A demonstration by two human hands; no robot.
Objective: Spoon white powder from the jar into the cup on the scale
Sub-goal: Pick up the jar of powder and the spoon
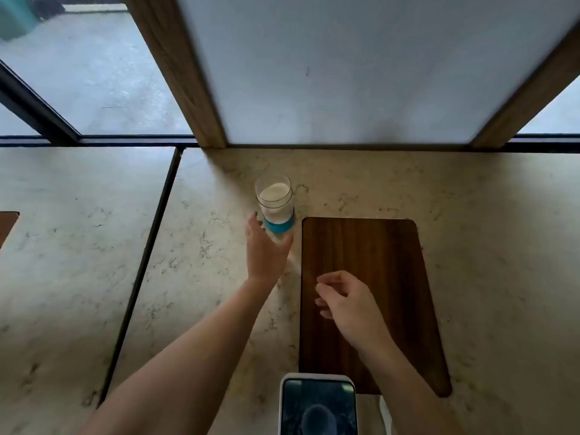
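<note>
The jar of white powder stands upright on the table directly ahead of the open left hand, fingers at its base, nearer than the loosely curled, empty right hand.

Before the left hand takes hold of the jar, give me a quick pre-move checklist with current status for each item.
1. Jar upright on the counter: ok.
2. Jar open, white powder visible inside: ok, no lid on it.
3. Left hand at the jar: ok, spread open at its blue base; contact cannot tell.
4. Right hand free: ok, loosely curled over the wooden board, holding nothing.
5. Spoon available: not ok, none in view.
6. Cup and scale ready: not ok, neither in view; only a phone lies at the near edge.
</note>
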